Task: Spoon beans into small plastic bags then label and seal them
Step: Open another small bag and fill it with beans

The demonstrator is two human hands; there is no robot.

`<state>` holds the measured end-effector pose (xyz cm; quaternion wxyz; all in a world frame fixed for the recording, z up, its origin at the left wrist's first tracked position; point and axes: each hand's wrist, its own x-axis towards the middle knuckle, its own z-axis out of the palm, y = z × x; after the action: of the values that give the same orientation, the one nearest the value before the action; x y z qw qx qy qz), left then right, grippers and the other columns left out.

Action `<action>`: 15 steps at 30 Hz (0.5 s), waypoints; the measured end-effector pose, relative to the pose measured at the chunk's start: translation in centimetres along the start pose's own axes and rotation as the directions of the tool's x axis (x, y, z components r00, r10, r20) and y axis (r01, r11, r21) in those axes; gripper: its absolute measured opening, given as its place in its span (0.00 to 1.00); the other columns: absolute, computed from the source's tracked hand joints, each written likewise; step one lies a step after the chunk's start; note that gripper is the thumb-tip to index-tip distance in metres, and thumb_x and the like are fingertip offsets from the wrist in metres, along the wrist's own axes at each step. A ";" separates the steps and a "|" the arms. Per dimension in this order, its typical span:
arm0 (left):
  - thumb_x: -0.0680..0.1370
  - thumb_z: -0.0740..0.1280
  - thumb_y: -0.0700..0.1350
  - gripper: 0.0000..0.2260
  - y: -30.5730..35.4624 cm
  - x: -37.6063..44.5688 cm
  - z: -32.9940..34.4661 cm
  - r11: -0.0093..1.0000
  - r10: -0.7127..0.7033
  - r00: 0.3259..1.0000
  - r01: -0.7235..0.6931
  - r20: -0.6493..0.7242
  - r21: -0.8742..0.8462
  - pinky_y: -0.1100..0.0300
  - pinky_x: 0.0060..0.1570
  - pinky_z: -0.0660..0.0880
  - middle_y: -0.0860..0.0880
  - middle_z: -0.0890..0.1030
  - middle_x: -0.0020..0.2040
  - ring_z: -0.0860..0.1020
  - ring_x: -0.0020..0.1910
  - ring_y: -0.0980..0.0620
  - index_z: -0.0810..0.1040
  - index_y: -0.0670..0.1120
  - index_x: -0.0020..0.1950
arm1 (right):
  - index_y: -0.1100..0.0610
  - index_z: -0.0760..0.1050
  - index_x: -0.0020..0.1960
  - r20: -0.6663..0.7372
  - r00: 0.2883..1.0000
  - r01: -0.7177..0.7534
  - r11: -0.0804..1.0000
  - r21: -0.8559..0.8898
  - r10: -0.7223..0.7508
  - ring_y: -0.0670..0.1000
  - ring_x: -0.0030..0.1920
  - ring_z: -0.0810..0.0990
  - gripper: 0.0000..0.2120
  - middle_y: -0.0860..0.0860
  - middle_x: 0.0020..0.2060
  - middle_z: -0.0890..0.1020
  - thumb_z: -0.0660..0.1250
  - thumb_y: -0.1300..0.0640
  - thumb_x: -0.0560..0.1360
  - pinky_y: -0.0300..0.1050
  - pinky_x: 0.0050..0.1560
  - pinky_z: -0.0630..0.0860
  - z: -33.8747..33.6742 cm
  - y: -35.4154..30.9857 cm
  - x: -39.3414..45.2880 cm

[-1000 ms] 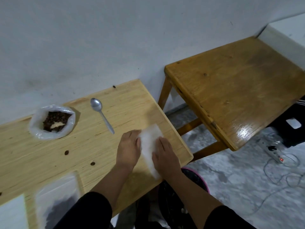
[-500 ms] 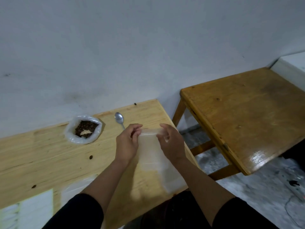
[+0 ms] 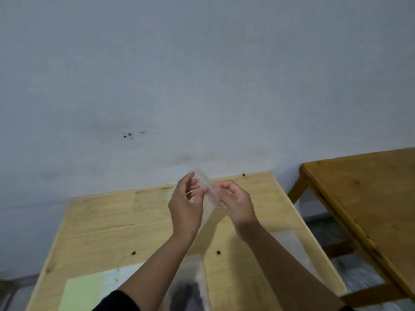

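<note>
A small clear plastic bag is held tilted above the light wooden table, pinched at its top. Two loose beans are seen lying on that table.

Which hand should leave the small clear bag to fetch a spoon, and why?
Probably the right hand: its fingers only pinch one edge of the bag, while the left hand grips it more fully.

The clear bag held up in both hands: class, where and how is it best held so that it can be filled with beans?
Probably by the top edge of the bag, one hand at each side. The left hand and right hand already pinch it there, and the rest hangs limp below. It is thin, soft film, so side pinches should pull the mouth open.
</note>
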<state>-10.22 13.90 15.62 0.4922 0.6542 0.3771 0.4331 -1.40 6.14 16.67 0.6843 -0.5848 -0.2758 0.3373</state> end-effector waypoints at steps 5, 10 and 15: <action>0.73 0.72 0.37 0.19 -1.2 0.1 -4.0 1.000 0.018 1.000 -0.018 0.026 0.015 0.77 0.46 0.71 0.53 0.80 0.49 0.77 0.45 0.69 0.76 0.47 0.62 | 0.59 0.79 0.49 -0.018 0.996 -0.081 0.991 0.107 0.084 0.50 0.46 0.80 0.06 0.53 0.43 0.83 0.64 0.60 0.76 0.48 0.55 0.76 4.2 0.4 -0.4; 0.73 0.71 0.37 0.18 -2.0 0.1 -5.9 0.998 -0.057 0.997 0.059 0.058 -0.033 0.77 0.45 0.71 0.57 0.80 0.50 0.77 0.48 0.69 0.77 0.49 0.62 | 0.59 0.81 0.49 0.008 0.998 -0.066 0.997 0.042 0.066 0.49 0.48 0.82 0.07 0.52 0.45 0.85 0.64 0.63 0.76 0.46 0.55 0.77 5.8 1.1 -0.9; 0.76 0.68 0.39 0.15 -1.9 0.2 -6.1 0.983 -0.140 0.985 0.150 0.099 -0.104 0.76 0.49 0.72 0.53 0.82 0.53 0.79 0.50 0.66 0.78 0.50 0.61 | 0.56 0.81 0.51 0.068 0.996 -0.065 0.998 0.013 0.064 0.51 0.55 0.81 0.10 0.53 0.49 0.85 0.70 0.56 0.71 0.46 0.60 0.74 6.1 1.7 -0.7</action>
<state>-15.97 16.50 14.64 0.5747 0.6157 0.3763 0.3862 -6.75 9.46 16.03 0.6676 -0.5765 -0.2771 0.3810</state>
